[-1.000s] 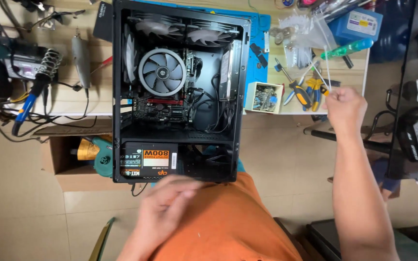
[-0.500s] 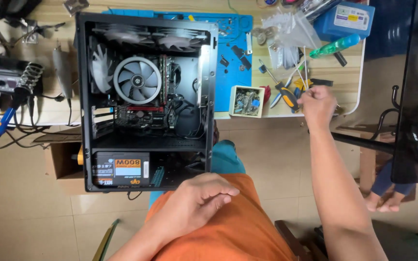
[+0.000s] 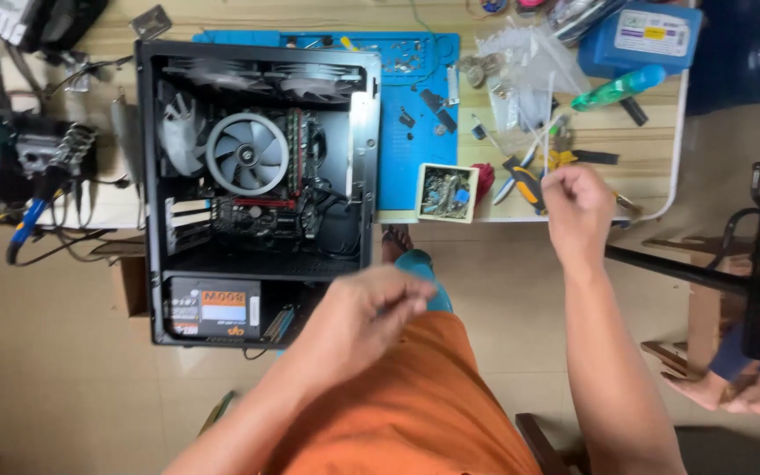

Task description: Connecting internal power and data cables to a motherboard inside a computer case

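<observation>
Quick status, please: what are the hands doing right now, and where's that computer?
Right hand pinching thin white ties above desk edge. Left hand empty, blurred, beside open computer case. Nothing between them.

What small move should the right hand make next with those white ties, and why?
Probably carry the thin white ties pinched in the right hand leftward to the open computer case: loose cables show inside it, and the left hand hovers empty beside its lower edge.

Open floor (image 3: 63, 387) lies below the bench's (image 3: 653, 189) near edge. The open computer case (image 3: 257, 189) blocks the bench's left part. At the right corner, pliers (image 3: 525, 180), a small box of parts (image 3: 447, 192) and plastic bags (image 3: 521, 79) crowd the surface.
</observation>
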